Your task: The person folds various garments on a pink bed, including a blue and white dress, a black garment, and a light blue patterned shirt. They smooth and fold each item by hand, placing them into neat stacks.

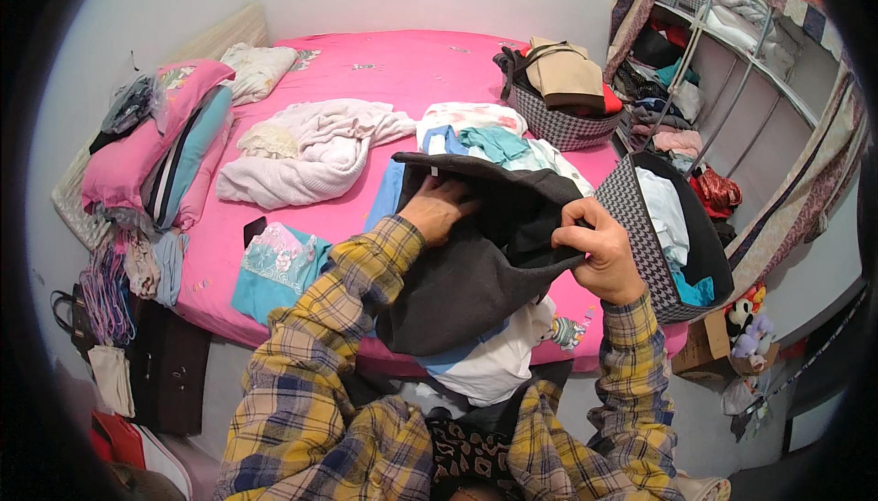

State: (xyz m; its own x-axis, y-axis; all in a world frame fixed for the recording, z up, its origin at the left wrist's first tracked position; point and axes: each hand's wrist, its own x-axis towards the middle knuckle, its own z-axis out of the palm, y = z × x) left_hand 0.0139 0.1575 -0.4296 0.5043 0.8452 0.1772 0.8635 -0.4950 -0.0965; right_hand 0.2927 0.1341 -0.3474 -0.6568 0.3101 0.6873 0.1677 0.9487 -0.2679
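Note:
A dark grey garment (448, 291) of thick cloth is held up in front of me over the bed's near edge, with its wide opening facing up. My right hand (602, 250) is closed, pinching the right rim of that opening between thumb and fingers. My left hand (437, 211) reaches into the opening at its left side, fingers stretched out along the inner cloth; the fingertips are partly hidden. Under the garment a white and blue piece of clothing (489, 368) hangs at the bed edge. Just beyond it lies a pile with a teal cloth (495, 144).
On the pink bed (384, 62) are a crumpled pale blanket (311, 149), a folded turquoise lace garment (279, 268) and stacked pillows (160, 149). To the right stand two houndstooth storage boxes, one far (560, 122), one near (640, 236), beside a clothes-filled wardrobe (745, 122).

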